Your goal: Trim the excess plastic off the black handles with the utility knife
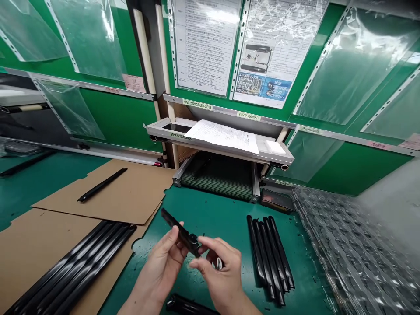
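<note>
My left hand is closed around a long, narrow black plastic part, its thumb on top. The part is held tilted above the green table, its near end toward my right hand. My right index finger and thumb are at that near end, where a raised black detail shows. Tucked in the curled fingers of my right hand is a small tool with a pale, rounded end; the rest of it is hidden. Below my hands, another shiny black part lies partly out of frame.
Several black parts lie side by side on the right, and more rest on cardboard at left. Stacked clear plastic trays stand far right. Beyond my hands are a conveyor belt and a shelf with papers.
</note>
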A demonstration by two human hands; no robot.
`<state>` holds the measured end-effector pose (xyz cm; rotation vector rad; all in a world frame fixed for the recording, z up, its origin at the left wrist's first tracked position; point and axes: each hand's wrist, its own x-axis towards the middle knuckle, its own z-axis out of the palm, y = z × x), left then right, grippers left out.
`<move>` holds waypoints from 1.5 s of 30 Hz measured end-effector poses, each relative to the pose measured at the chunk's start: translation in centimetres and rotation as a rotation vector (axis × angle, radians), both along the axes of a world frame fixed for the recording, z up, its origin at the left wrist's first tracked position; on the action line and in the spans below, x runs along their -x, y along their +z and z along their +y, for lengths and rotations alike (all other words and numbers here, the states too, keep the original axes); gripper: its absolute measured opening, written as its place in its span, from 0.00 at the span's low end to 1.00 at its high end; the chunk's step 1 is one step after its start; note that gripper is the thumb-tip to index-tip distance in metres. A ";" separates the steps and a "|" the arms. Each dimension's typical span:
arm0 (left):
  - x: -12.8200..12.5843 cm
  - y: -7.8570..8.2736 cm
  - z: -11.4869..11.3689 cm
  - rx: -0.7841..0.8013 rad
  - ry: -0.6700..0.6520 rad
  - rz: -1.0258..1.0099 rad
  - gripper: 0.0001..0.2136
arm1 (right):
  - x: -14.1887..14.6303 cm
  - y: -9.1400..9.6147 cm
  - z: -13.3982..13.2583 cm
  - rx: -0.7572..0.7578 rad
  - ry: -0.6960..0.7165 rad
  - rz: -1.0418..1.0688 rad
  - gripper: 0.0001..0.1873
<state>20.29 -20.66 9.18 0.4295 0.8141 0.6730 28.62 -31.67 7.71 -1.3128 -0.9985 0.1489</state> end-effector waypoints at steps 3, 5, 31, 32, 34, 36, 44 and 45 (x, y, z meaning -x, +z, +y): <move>0.3 -0.7 0.8 -0.116 0.038 -0.021 0.04 | -0.4 0.3 -0.4 0.016 -0.035 -0.118 0.07; 0.6 -0.9 1.0 -0.191 0.027 -0.014 0.12 | -1.3 0.6 -0.8 0.045 0.009 -0.293 0.09; 1.9 1.9 1.1 -0.392 -0.183 -0.174 0.10 | 3.1 -6.2 -1.6 0.402 0.392 1.091 0.40; 2.0 1.7 0.6 -0.388 -0.239 -0.151 0.10 | 2.7 -5.8 -1.4 0.376 0.374 1.098 0.38; 2.2 1.5 -0.4 -0.374 -0.349 -0.090 0.13 | 1.5 -4.8 -1.1 0.344 0.375 1.111 0.33; 2.1 1.3 -1.0 -0.380 -0.442 -0.032 0.16 | 0.7 -3.7 -0.9 0.338 0.418 1.119 0.23; 0.5 2.1 2.2 -0.437 -0.076 0.064 0.17 | 0.9 -2.9 -2.7 0.516 0.542 0.629 0.27; 0.5 2.1 2.5 -0.405 -0.045 0.065 0.17 | 0.8 -2.7 -2.8 0.557 0.448 0.434 0.25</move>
